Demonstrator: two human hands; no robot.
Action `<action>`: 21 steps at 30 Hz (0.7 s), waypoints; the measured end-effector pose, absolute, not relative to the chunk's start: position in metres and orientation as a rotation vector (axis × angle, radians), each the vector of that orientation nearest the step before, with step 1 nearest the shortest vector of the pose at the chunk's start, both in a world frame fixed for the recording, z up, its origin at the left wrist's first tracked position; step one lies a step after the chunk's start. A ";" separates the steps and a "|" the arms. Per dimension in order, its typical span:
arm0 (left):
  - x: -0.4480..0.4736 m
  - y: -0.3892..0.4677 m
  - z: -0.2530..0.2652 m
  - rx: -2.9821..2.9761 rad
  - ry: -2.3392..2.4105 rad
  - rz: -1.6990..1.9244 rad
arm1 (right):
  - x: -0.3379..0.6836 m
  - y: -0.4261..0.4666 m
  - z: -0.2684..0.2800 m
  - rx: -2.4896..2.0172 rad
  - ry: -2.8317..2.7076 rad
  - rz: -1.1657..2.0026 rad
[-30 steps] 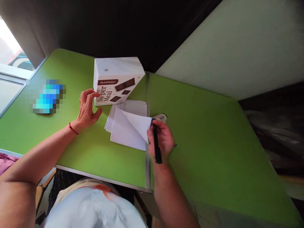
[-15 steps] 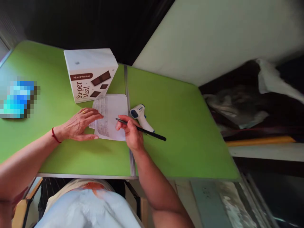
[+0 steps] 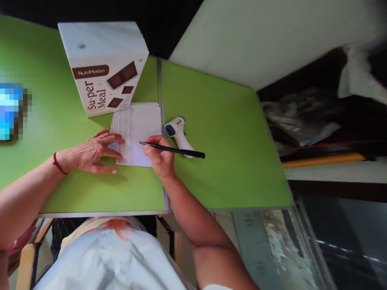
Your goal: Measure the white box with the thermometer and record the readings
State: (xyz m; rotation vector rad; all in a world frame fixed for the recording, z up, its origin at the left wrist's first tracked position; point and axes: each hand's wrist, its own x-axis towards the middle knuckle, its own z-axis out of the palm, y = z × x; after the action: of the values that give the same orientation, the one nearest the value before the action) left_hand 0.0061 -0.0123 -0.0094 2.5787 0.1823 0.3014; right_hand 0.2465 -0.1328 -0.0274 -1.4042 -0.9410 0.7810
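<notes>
moved since a second ago: left hand (image 3: 93,153), off the white box (image 3: 99,68) and spread across the written sheets' (image 3: 146,123) left edge; right hand (image 3: 161,159) pinches a black pen (image 3: 189,152), tip at the page, near a gun-shaped thermometer (image 3: 179,135).

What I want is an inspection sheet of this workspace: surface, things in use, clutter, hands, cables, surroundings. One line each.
Surface: green table, a metal strip dividing it.
Things in use: paper with rows of marks on its left part; black pen, tip over the paper, contact unclear.
Clutter: white box upright behind the paper; thermometer to the paper's right; pixelated blue thing at the left edge.
Hands: left hand open over the paper's left side; right hand gripping the pen.
Cables: nothing seen.
Surroundings: pale wall; dim crumpled material at the right; chair below.
</notes>
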 end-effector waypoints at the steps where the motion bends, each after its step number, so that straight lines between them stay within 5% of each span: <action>1: 0.007 -0.013 -0.009 2.584 0.197 0.289 | 0.248 -0.131 -0.027 -1.403 -0.915 0.785; 12: 0.085 0.002 0.027 2.856 0.652 -0.065 | 0.282 -0.019 -0.017 -1.326 -0.877 0.785; 21: 0.092 0.012 -0.030 2.932 0.598 0.459 | 0.290 0.027 -0.048 -1.351 -0.911 0.752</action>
State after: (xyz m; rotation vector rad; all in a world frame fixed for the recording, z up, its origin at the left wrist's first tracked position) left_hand 0.0924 0.0116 -0.0295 2.9320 0.5979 0.4587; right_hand 0.2900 0.0272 -0.0482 -1.3515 -0.9108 0.7520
